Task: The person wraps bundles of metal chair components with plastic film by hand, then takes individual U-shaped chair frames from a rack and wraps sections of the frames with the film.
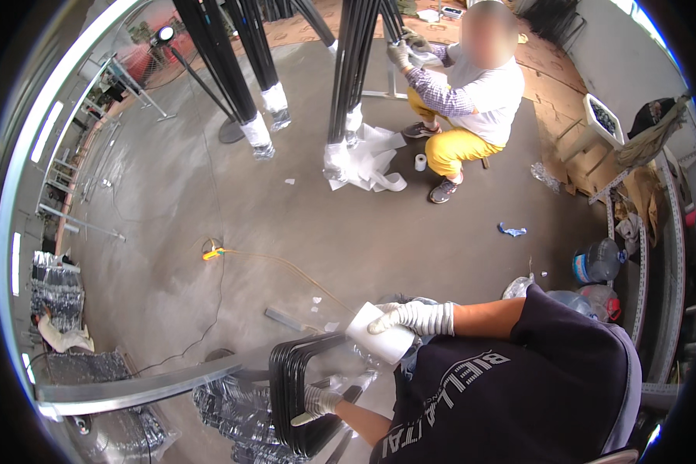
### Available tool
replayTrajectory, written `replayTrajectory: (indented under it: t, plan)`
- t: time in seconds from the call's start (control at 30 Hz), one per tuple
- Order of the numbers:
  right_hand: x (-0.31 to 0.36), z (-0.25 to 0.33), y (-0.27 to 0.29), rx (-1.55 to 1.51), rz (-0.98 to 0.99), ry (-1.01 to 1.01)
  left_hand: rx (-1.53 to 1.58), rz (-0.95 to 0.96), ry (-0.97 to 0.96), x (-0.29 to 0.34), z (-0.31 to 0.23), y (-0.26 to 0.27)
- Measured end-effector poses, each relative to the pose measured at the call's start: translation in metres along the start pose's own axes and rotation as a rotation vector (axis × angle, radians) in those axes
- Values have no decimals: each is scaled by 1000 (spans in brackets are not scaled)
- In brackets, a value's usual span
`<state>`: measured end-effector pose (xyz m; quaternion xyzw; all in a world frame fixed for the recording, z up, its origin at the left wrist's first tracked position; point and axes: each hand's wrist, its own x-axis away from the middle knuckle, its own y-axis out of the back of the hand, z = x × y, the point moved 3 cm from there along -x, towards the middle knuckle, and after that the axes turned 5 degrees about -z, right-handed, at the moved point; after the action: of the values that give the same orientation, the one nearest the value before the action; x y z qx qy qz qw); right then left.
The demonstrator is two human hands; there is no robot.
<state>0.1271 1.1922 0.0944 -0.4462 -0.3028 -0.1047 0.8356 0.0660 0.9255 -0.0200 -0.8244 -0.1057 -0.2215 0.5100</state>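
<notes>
My right hand (419,317), in a white knit glove, is closed on a roll of white wrapping material (380,340). The roll is beside the upper bend of a bundle of black bent tubes (281,379). Lower down, my gloved left hand (319,404) grips this bundle, its thumb lying across the tubes. Dark tubes wrapped in clear film (236,410) are on the floor to the left of the bundle. My dark shirt fills the lower right and hides part of the floor.
A co-worker (479,100) crouches at upper right, gloved hands on upright black tubes (352,69). White strips (371,158) trail around the tube ends. A cable with a yellow socket (213,254) crosses the floor. A grey metal rail (178,380) curves at lower left; bottles (598,261) stand at right.
</notes>
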Motion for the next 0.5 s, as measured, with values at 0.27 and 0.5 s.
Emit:
replayTrajectory:
  t: [0.27,0.5]
  plan:
    - [-20,-28,0,122,13,-54,-3,-16,-37,17,-3,4]
    - [0,-28,-26,119,104,-103,13,15,-21,35,-5,12]
